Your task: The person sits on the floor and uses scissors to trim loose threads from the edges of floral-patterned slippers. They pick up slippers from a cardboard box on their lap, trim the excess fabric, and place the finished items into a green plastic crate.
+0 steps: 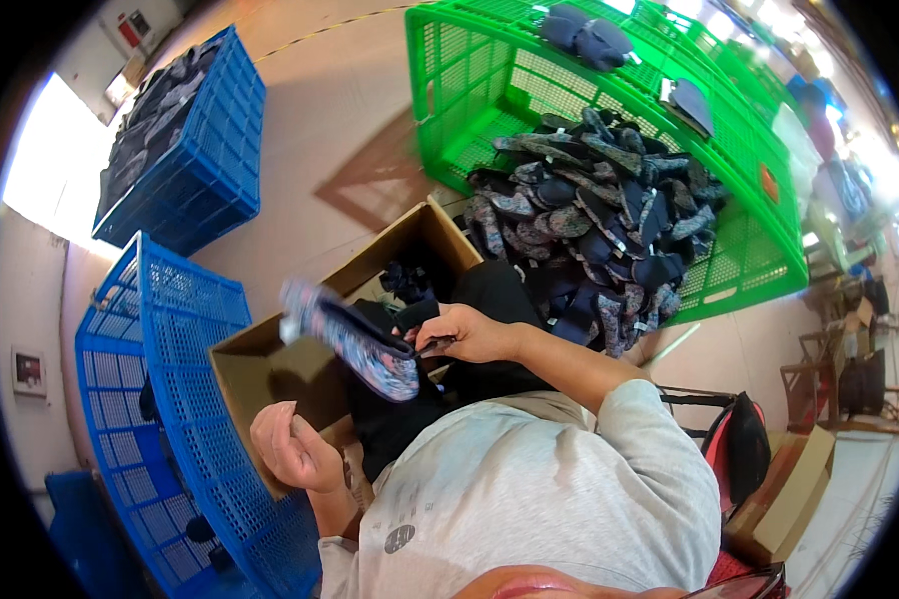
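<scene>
My right hand [461, 333] grips a patterned slipper [350, 337] with a dark strap, holding it by one end over an open cardboard box [270, 361]. The slipper is blurred. My left hand [292, 444] hovers low beside the box's near edge, palm up, fingers loosely curled, holding nothing. Dark pieces lie inside the box [408, 282]. A heap of similar patterned and dark slippers [597, 215] fills the near end of a green plastic crate [489, 90], just beyond my right hand.
A blue crate [155, 399] stands at my left against the box. Another blue crate [195, 150] with dark pieces sits farther away on the tan floor. A cardboard box [784, 494] and a chair with a red and black bag [734, 439] are at my right.
</scene>
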